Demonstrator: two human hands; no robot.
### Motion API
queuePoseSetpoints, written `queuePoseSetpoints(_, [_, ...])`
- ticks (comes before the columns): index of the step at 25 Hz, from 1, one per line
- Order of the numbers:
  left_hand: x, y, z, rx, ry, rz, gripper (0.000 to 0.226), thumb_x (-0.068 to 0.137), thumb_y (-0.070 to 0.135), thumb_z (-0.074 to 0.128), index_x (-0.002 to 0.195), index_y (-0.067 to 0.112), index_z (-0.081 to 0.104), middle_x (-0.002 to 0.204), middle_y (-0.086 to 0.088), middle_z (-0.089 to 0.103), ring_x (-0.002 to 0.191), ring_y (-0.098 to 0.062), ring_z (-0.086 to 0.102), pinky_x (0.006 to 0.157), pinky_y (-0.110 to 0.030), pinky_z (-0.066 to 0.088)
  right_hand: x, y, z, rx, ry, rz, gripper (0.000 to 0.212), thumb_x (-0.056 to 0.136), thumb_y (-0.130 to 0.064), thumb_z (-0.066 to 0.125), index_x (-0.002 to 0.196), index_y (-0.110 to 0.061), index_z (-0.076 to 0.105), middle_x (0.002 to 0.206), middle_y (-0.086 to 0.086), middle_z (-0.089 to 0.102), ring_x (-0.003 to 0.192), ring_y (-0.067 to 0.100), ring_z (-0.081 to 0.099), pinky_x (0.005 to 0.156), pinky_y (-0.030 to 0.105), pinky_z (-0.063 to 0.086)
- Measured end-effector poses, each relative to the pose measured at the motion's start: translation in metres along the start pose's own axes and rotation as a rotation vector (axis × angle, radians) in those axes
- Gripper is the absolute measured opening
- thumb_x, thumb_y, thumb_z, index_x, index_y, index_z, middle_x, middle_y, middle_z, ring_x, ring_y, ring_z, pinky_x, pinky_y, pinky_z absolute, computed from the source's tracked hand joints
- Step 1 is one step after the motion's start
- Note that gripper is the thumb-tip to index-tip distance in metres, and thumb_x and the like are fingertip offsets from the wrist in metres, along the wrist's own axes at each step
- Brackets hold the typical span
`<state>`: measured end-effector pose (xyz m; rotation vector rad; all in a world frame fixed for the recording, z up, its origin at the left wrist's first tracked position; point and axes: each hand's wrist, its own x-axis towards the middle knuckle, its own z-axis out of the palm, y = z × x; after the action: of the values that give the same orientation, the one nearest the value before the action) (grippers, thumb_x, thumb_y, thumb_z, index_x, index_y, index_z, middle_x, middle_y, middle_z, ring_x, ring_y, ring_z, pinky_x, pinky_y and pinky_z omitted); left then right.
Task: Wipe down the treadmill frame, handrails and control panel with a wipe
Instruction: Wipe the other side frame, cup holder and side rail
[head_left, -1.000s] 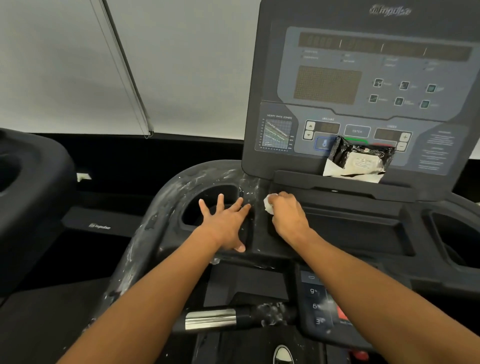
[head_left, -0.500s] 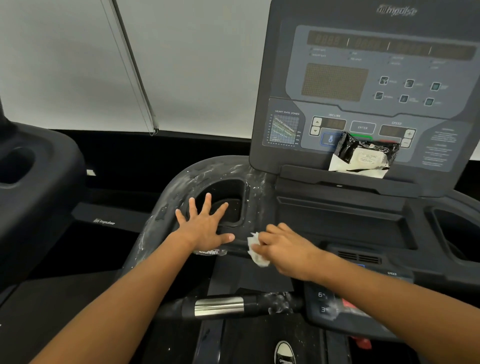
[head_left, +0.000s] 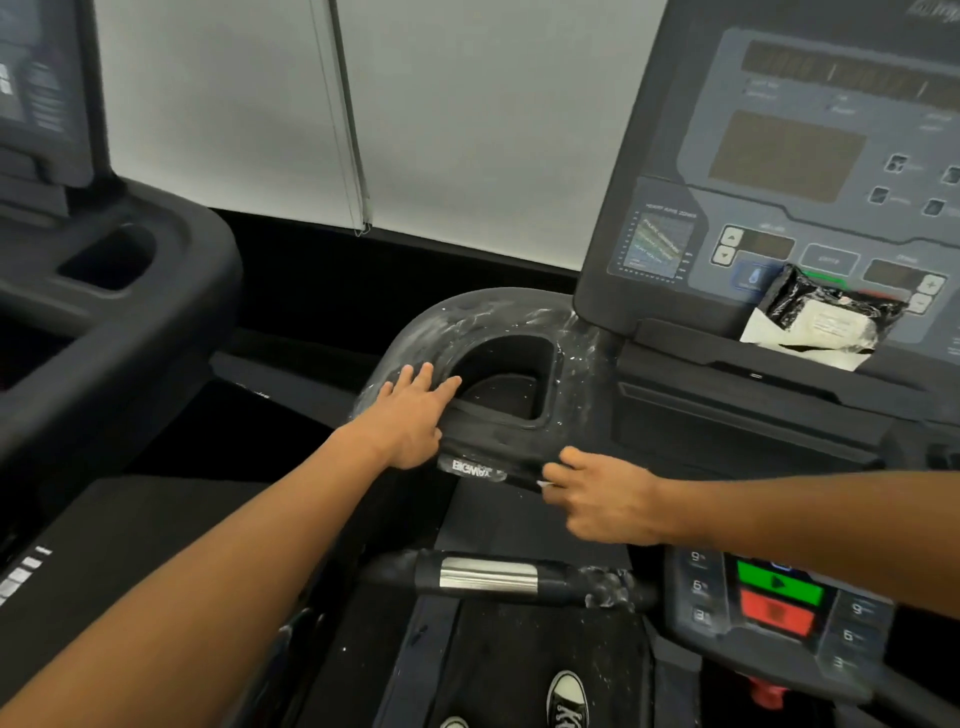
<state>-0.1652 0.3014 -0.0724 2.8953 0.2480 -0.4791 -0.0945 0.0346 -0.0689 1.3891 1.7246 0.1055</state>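
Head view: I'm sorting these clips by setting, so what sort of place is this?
Probably a gym: a treadmill console ahead, a second machine alongside on the left, and a wipe pack propped on the console.

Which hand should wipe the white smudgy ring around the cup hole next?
Probably the right hand: it pinches the wipe at the front edge of the smeared cup holder rim. The left hand rests flat there, holding nothing.

Even soft light; motion blur at right; wide-angle edge bending.
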Motion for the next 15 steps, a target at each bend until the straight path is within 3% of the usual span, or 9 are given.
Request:
queuePoseSetpoints(6, [-0.01,-0.003,0.007,0.011,0.042,0.006,0.081,0.097,0.01,0.049,0.16,0.02,-0.001,0.165,-0.017,-0.013,0.152,-0.035,-0.012,0.124,-0.048,0.003,0.091,0.02,-0.032,-0.124,0.212,-0.037,0.01,0.08,-0.022,0.071,0.072,-0.027,0.074,0.101,-0.003,0.065,0.096,0.024,0.05,0.084,0.037,0.031])
queuePoseSetpoints(10, [-0.024,-0.013,0.013,0.016,0.06,0.018,0.087,0.094,0.007,0.054,0.16,0.017,-0.002,0.165,-0.015,-0.014,0.153,-0.032,-0.012,0.124,-0.044,0.003,0.046,0.007,-0.011,-0.068,0.117,-0.047,0.01,0.08,-0.022,0.071,0.07,-0.025,0.072,0.095,-0.001,0.064,0.096,0.027,0.045,0.085,0.04,0.032])
queuePoseSetpoints(13, [-0.029,-0.014,0.013,-0.017,0.062,0.015,0.089,0.093,0.005,0.055,0.16,0.016,-0.002,0.166,-0.013,-0.014,0.153,-0.031,-0.012,0.123,-0.043,0.001,-0.002,0.003,0.001,-0.059,-0.089,-0.116,0.003,0.08,-0.022,0.073,0.078,-0.024,0.072,0.099,0.002,0.063,0.101,0.03,0.043,0.092,0.044,0.031])
queuePoseSetpoints(15, [-0.03,-0.012,0.011,-0.021,0.054,0.013,0.09,0.092,0.005,0.057,0.16,0.016,-0.002,0.166,-0.014,-0.014,0.153,-0.031,-0.013,0.123,-0.044,0.001,0.0,0.01,-0.004,-0.092,-0.035,-0.162,0.006,0.079,-0.019,0.073,0.076,-0.024,0.071,0.098,0.001,0.061,0.099,0.028,0.044,0.089,0.042,0.032])
